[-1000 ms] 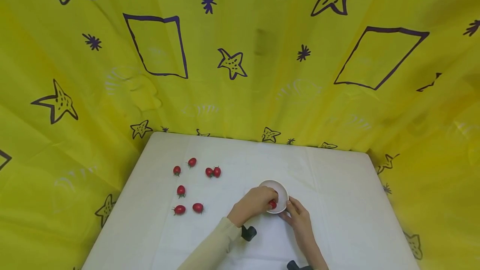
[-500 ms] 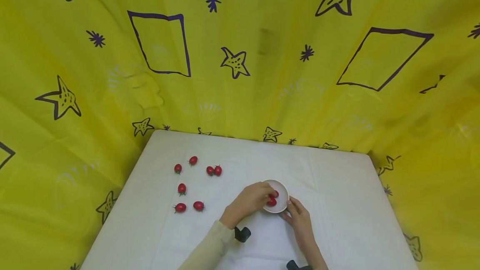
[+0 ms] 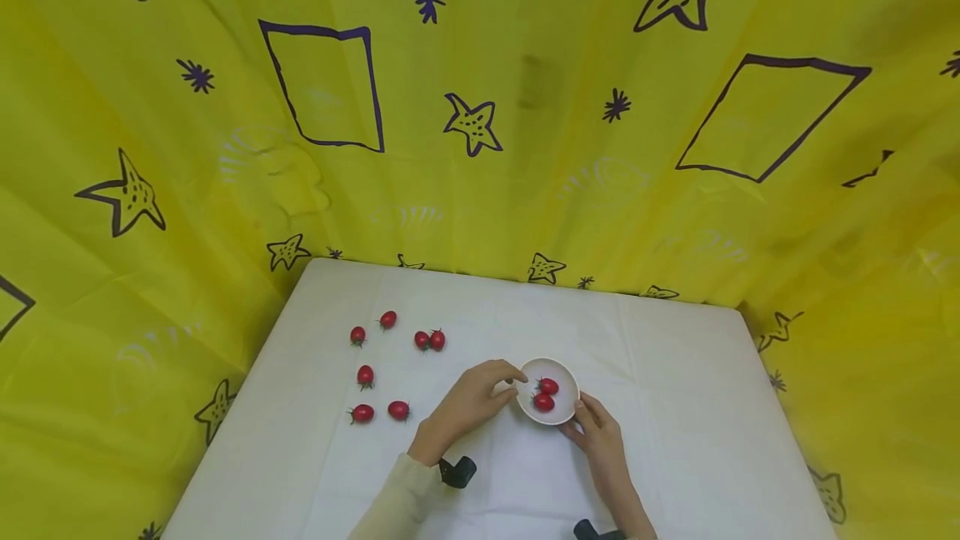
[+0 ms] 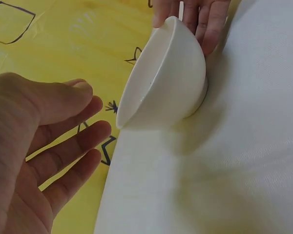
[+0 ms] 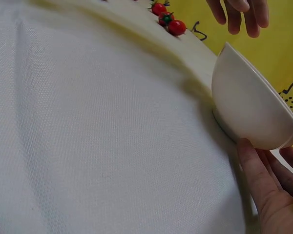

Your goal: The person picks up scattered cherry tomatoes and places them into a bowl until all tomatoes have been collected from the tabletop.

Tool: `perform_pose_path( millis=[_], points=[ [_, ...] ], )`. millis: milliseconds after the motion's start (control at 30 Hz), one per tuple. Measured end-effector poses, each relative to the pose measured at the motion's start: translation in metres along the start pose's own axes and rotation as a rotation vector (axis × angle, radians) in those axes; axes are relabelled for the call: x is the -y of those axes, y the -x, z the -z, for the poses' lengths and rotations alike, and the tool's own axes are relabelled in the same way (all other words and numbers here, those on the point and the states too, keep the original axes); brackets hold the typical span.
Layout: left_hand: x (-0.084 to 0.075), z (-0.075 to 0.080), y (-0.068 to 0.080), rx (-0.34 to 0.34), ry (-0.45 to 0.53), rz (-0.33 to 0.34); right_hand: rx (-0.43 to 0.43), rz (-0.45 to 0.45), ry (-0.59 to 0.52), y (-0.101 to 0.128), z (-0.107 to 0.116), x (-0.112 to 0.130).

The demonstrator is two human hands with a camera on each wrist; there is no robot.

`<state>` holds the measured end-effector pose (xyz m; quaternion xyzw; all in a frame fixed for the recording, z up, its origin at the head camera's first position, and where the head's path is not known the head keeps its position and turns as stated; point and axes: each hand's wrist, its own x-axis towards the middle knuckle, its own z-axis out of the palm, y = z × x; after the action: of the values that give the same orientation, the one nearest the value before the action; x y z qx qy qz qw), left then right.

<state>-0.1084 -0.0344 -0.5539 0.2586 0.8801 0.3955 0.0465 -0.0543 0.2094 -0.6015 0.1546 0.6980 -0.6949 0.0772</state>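
Yellow drape (image 3: 517, 215) across the back and down both sides, marked with dark outlined stars, small bursts and four-sided frames. Below, a white-covered worktop (image 3: 690, 407). Near its front edge, a pale sleeve (image 3: 397, 494) over the left forearm. Left hand (image 3: 467, 400) just beside the left rim of a white bowl (image 3: 568, 388), holding nothing; fingers (image 4: 78, 146) loosely curved and spread, with a gap to the bowl in the left wrist view. Right hand (image 3: 603, 444) at the bowl's right side; fingers (image 5: 258, 173) at the rim and lower down the wall, pinching the bowl. Bowl mouth up on the worktop, right of centre. Black wrist device (image 3: 459, 472) on the left wrist. Inside the bowl, two red tomatoes (image 3: 543, 402) close together. Well to the left on the worktop, seven more tomatoes (image 3: 365, 375): one pair touching, five apart. Smallest of all, thin green stalks on several.
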Motion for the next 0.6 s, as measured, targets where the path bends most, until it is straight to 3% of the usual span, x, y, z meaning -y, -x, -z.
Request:
perform_pose_path(
  millis=[233, 600],
  points=[
    [0.011, 0.008, 0.016, -0.051, 0.038, 0.015, 0.001, -0.008, -0.024, 0.000, 0.000, -0.001],
    [0.036, 0.018, 0.039, -0.174, -0.021, 0.024, 0.001, 0.000, -0.044, 0.001, 0.000, -0.001]
  ],
)
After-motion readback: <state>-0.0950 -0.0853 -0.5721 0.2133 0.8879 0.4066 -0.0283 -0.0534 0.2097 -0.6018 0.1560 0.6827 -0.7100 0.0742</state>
